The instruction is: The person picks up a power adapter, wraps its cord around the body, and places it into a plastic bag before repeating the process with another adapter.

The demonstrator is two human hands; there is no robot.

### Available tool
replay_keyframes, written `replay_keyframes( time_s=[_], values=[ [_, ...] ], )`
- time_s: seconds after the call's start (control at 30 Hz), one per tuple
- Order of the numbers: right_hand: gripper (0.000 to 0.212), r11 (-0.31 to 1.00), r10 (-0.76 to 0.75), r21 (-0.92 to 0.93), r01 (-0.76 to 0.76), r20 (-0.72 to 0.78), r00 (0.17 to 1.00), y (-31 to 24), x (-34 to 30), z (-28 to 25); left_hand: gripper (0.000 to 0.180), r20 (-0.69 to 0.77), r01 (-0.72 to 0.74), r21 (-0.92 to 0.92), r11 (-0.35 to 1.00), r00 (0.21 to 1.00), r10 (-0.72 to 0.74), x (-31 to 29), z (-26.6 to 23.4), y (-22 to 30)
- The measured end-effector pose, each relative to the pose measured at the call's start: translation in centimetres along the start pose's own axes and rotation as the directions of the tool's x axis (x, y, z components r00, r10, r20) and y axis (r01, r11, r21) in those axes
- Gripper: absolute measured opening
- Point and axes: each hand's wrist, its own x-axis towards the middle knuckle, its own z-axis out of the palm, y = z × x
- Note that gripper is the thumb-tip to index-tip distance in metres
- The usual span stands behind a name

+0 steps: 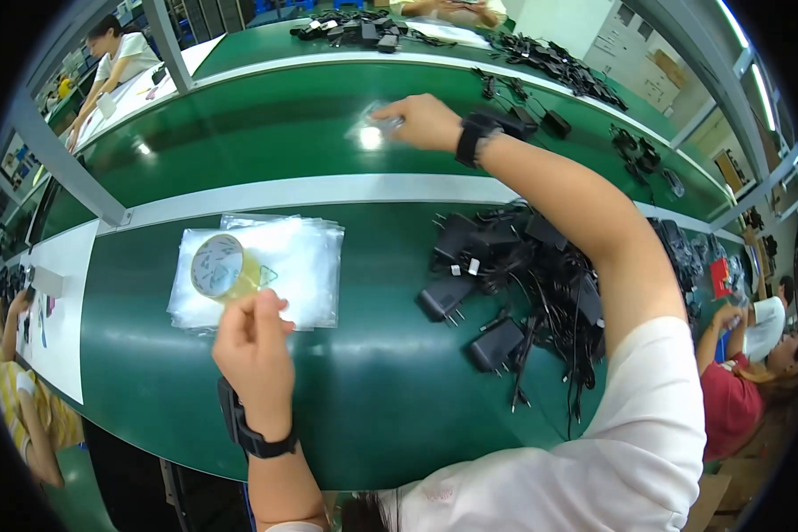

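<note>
My right hand [427,122] is stretched out over the far green strip, beyond the white rail. Its fingers are closed on a clear plastic bag [363,124], which shines with glare; what is inside, if anything, I cannot make out. On the near table a stack of clear plastic bags [315,266] lies flat, with a roll of yellowish tape [217,266] resting on it. My left hand [255,350] is at the near edge of that stack, just below the tape roll. Its thumb and fingers are pinched together, and whatever they hold is hidden or too small to name.
A tangled pile of black power adapters [496,244] with cords lies right of centre, under my right arm. More black adapters [554,122] sit on the far strip. A white rail [372,188] crosses between the surfaces. Metal posts [71,164] stand left. Other people work around.
</note>
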Motion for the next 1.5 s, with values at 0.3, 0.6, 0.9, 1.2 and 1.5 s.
replay_keyframes(
  time_s=[0.3,0.6,0.9,1.2,1.5],
  values=[
    [0.063,0.893,0.365,-0.243,-0.379,-0.102,0.925,15.0,5.1,6.8,0.017,-0.058,-0.124,0.273,0.954,0.988,0.145,0.7,1.7,-2.4],
    [0.048,0.514,0.757,-0.488,-0.706,-0.129,0.64,32.1,-9.6,-1.5,0.018,-0.04,-0.244,0.289,0.926,0.963,0.266,0.5,2.9,-2.0],
    [0.037,0.868,0.386,-0.16,-0.47,-0.377,0.842,21.1,-6.2,-12.2,0.013,0.053,-0.29,0.268,0.919,0.957,0.286,-0.6,1.9,-2.6],
    [0.034,0.974,-0.223,-0.017,0.226,0.115,0.968,-15.3,-9.6,-18.3,0.065,0.289,-0.475,-0.098,0.874,0.827,0.482,-0.6,3.4,5.0],
    [0.057,0.485,-0.178,0.827,0.285,-0.226,0.958,-17.8,-11.8,-6.1,0.049,0.184,0.03,-0.862,0.506,0.949,0.257,0.4,1.4,6.9]
  ],
)
